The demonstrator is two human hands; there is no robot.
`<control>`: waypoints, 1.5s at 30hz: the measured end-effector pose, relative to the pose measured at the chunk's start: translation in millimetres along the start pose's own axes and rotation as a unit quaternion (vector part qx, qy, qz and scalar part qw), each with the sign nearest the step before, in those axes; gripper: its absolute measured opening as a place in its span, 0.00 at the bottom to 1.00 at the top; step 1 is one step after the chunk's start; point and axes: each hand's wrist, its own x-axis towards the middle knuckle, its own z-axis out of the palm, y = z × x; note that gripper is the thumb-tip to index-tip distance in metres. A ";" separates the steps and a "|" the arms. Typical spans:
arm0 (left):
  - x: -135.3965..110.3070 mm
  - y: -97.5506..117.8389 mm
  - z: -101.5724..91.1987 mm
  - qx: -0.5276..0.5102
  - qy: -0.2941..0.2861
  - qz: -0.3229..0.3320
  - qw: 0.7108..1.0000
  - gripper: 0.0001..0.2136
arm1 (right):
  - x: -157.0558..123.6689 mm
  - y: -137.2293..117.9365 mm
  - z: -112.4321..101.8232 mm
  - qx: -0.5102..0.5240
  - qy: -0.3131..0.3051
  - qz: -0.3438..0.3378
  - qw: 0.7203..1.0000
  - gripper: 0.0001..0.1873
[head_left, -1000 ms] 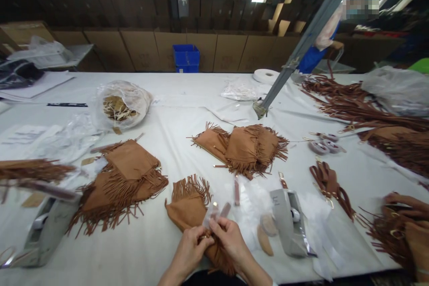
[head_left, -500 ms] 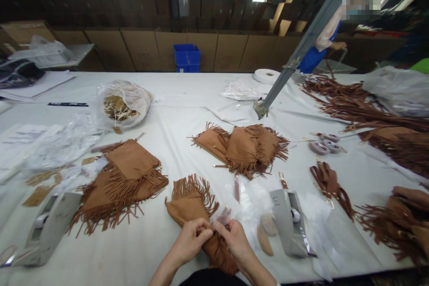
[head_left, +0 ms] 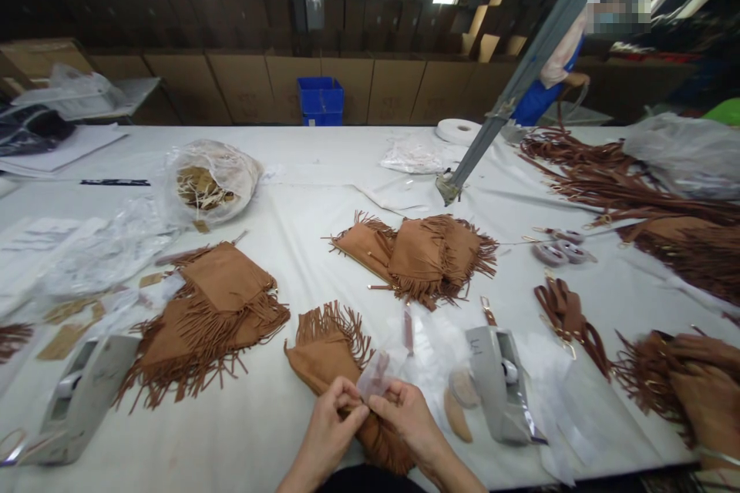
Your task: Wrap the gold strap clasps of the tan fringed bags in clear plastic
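A brown fringed pouch (head_left: 329,354) lies on the table right in front of me, its fringe pointing away. Over its near half, my left hand (head_left: 335,424) is closed in a pinch at the pouch's edge; what sits between those fingertips is too small to make out. Close beside it, my right hand (head_left: 408,416) pinches a small piece of clear plastic (head_left: 375,373) that stands up above the pouch. The fingertips of both hands almost meet. Part of the pouch is hidden under my hands.
Tape dispensers (head_left: 500,385) stand on both sides. More fringed pouches (head_left: 228,277) lie left and ahead, brown straps (head_left: 563,308) to the right. A metal post (head_left: 520,77) slants over the table. At far right another person's hand (head_left: 708,404) rests on a fringed piece.
The clear plastic has risen and shows more plainly above my fingers. My hands have shifted slightly right. Another person's hand has come in at right, and fringe now shows at the left edge.
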 end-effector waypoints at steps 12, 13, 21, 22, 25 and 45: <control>-2.8 -1.7 -6.7 -0.002 -0.046 0.002 0.999 0.25 | -3.0 31.9 -10.2 -0.031 -0.002 0.020 0.999 0.25; -2.3 -0.2 -6.7 -0.004 -0.055 -0.005 0.998 0.25 | -3.0 31.9 -8.8 -0.035 0.001 0.019 0.999 0.25; 6.7 -12.1 1.9 0.022 0.076 -0.013 0.997 0.09 | -4.3 28.9 -2.6 -0.079 0.050 0.007 0.996 0.25; 6.8 -14.0 1.8 0.022 0.093 -0.011 0.995 0.10 | -4.6 26.9 -4.1 -0.067 0.056 0.006 0.996 0.27; 4.0 -14.8 1.7 0.054 0.111 0.006 0.992 0.10 | -5.3 17.9 -7.5 -0.027 0.070 0.016 0.997 0.32; 7.5 -2.2 4.1 -0.005 -0.054 -0.001 0.999 0.11 | 3.9 23.2 -5.7 -0.072 0.069 0.010 0.995 0.20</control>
